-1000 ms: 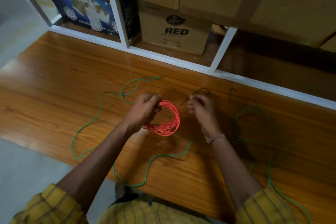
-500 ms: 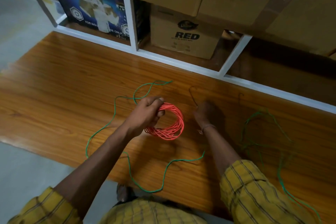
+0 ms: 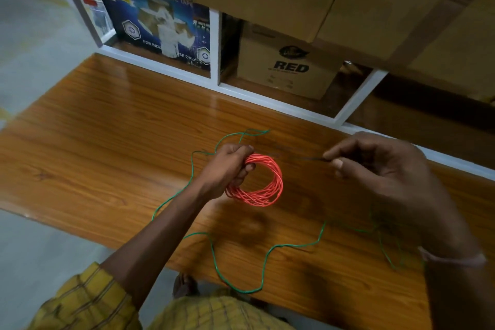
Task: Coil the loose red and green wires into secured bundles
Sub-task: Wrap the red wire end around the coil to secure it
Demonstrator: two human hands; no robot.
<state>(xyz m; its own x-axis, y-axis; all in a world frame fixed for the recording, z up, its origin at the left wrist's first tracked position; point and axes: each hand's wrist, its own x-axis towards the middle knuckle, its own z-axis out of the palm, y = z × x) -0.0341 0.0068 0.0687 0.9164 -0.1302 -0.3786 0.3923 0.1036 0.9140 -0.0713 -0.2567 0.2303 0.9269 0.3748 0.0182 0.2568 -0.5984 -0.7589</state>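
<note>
The left hand (image 3: 227,166) grips the red wire coil (image 3: 258,182) at its left edge, fingers curled through the ring and thumb on top, holding it just above the wooden table (image 3: 107,142). The coil is a neat ring of many turns, open in the middle. The right hand (image 3: 383,171) is raised closer to the camera, to the right of the coil and apart from it, with thumb and forefinger pinching a thin dark strand (image 3: 310,158) that runs left toward the coil; it is blurred, so whether it is a tie or a wire end cannot be told. A pale band sits on the right wrist.

The green wire (image 3: 265,252) lies loose on the table, 1 long wavy run passing behind the left hand, curving down the near edge and across to the right, where it tangles under the right forearm. Beyond the table stands a white shelf frame (image 3: 214,43) holding a cardboard box marked "RED" (image 3: 289,67) and a blue printed box (image 3: 160,27).
</note>
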